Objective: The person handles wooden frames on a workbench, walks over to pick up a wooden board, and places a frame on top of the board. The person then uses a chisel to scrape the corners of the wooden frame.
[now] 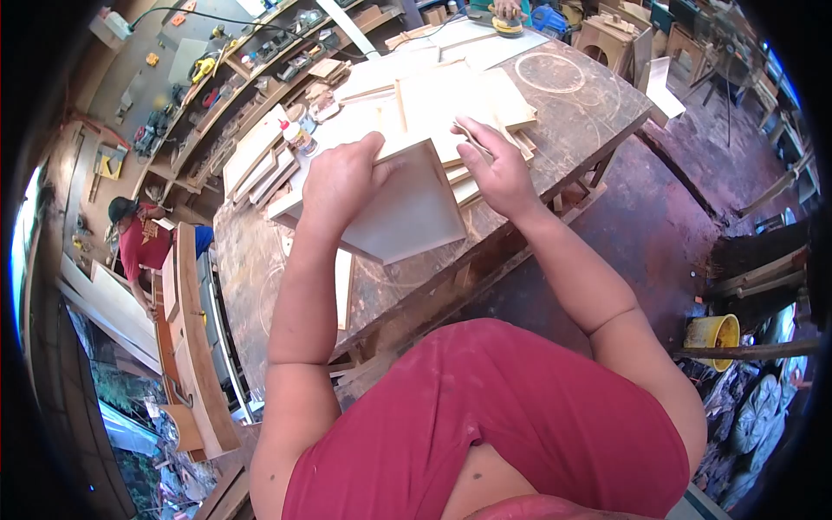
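Observation:
My left hand (340, 180) grips the upper edge of a white-faced wooden box (407, 212), with the thumb over its rim. The box looks like a shallow drawer and is tilted above the near edge of the workbench (563, 117). To the right of it, my right hand (498, 172) is closed, pinching a thin flat piece (471, 132) between thumb and fingers. That piece is too small to name, and the hand is apart from the box. Behind both hands lie pale panels and wooden frames (403, 108).
A glue bottle (297, 136) with a red tip stands on the bench. At its far end, another person's hand is on a yellow sander (509, 26). A person in a red shirt (143, 243) bends over boards at left. Tool shelves (251, 82) line the back; a yellow bucket (712, 331) is at right.

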`<state>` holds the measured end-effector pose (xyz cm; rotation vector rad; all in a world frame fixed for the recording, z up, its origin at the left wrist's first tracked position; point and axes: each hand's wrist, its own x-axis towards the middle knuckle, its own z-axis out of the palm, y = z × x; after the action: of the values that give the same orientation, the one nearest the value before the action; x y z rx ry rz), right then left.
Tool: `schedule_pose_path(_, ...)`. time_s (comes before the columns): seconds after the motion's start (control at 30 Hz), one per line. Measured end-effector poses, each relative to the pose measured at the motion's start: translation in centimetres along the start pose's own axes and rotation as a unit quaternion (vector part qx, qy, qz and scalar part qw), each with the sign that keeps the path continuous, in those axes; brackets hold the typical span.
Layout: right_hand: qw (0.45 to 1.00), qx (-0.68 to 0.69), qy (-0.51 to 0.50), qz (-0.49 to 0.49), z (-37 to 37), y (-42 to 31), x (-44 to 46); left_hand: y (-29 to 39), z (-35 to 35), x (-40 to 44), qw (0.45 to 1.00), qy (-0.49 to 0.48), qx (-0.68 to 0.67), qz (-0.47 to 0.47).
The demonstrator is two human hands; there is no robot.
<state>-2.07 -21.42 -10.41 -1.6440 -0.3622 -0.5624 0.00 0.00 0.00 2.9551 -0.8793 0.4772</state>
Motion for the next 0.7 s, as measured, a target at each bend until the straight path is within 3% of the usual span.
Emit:
schedule_pose_path(0.07, 0.986, -0.135, -0.020, -0.100, 0.3, -2.2, 0.7, 0.4, 0.0, -0.2, 1.000, 0.002, 0.017, -0.019)
schedule_pose_path(0.17, 0.966, -0.186, 0.003, -0.182, 2.7, -3.1, 1.6, 0.0, -0.3, -0.2, 1.000, 0.017, 0.013, -0.017)
schedule_pose_path(0.37, 0.954, -0.237, 0.015, -0.183, 3.0, -4.2, 1.1, -0.3, 0.2, -0.3, 0.999, 0.048, -0.013, 0.004)
schedule_pose_path(0.47, 0.930, -0.286, 0.020, -0.232, 2.9, -4.3, 2.0, -0.7, 0.2, -0.1, 0.999, 0.044, -0.009, 0.007)
schedule_pose_path(0.7, 0.884, -0.379, -0.067, -0.265, 1.6, -5.8, 2.9, -0.5, 0.3, -0.1, 0.999, 0.039, -0.015, -0.002)
